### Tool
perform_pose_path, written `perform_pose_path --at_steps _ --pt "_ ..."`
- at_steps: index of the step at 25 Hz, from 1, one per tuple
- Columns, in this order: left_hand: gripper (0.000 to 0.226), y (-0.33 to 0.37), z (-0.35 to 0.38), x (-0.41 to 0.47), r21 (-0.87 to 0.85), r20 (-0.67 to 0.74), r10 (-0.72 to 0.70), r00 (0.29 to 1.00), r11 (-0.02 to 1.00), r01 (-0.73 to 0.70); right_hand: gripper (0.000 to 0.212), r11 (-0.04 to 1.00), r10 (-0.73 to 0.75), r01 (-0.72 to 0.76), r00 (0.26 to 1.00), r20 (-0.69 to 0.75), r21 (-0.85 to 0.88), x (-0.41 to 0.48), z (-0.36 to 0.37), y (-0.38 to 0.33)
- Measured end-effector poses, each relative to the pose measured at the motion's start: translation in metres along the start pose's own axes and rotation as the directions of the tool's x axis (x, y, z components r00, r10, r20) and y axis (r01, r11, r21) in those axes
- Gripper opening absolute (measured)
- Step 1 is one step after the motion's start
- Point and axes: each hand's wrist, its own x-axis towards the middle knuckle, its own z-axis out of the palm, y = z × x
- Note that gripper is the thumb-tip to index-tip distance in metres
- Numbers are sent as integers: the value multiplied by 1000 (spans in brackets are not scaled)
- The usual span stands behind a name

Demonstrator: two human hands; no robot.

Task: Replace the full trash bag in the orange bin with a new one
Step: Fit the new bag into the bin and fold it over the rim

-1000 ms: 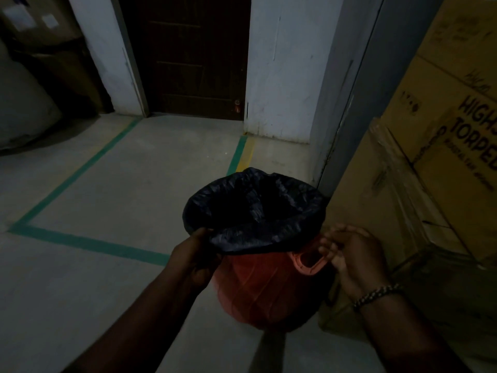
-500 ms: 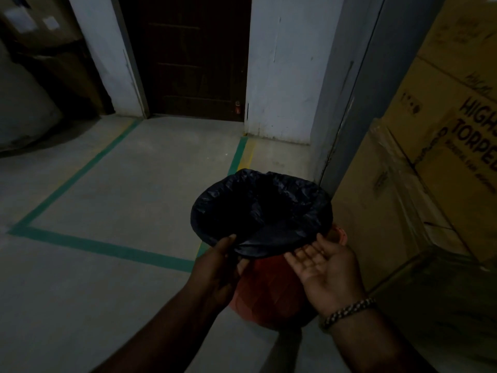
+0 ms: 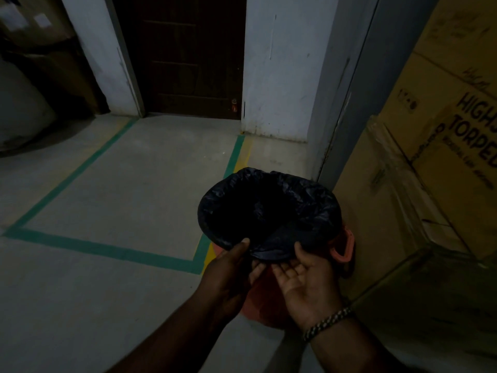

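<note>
An orange bin (image 3: 343,244) stands on the floor beside cardboard boxes, and only its side handle and lower wall show. A black trash bag (image 3: 269,208) lines it, its mouth folded over the rim. My left hand (image 3: 228,275) pinches the near edge of the bag with thumb on top. My right hand (image 3: 304,281) is palm up under that same edge, thumb pressing the plastic. The inside of the bag is too dark to make out.
Stacked cardboard boxes (image 3: 441,162) rise close on the right, touching the bin's side. Green and yellow floor tape (image 3: 107,249) marks the grey concrete. A dark door (image 3: 185,57) and white wall stand ahead, and a grey door frame (image 3: 357,98) is behind the bin.
My right hand left the bin's handle and came under the near edge of the bag, palm up. My left hand shifted right along the rim. Both hands now grip the bag's edge.
</note>
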Motion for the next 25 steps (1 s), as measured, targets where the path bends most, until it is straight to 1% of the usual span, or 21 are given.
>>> perform_pose_path --at_steps 3,6,9,11,13,15,18,20,25 --pt "30 2 -2 1 10 -20 -33 999 999 33 30 998 -53 53 999 -7 -46 9 -2 1" --pt "31 12 -6 5 -43 -70 -37 997 998 34 35 991 -112 109 993 -39 -73 19 -6 4" --pt "26 24 -15 11 -103 -118 -19 993 995 7 35 989 -127 122 990 -64 -83 23 -8 1" --pt "21 29 -18 12 -107 -139 -8 990 994 -7 34 987 -137 131 989 -51 -94 22 -8 -4" --pt "20 32 -19 12 -113 -161 7 987 993 -26 35 988 -133 128 990 -54 -87 21 -9 -7" --pt "27 35 -24 17 -133 -201 25 979 990 -53 38 988 -134 128 989 -58 -91 22 -10 -10" --pt "42 37 -34 27 -155 -250 22 968 986 -62 41 985 -141 133 988 -58 -114 25 -13 -11" --pt "45 34 -34 29 -156 -263 21 965 986 -64 41 984 -140 133 989 -53 -119 26 -15 -12" --pt "30 29 -33 20 -95 -282 23 959 994 -52 34 983 -131 124 991 -38 -138 24 -19 -21"
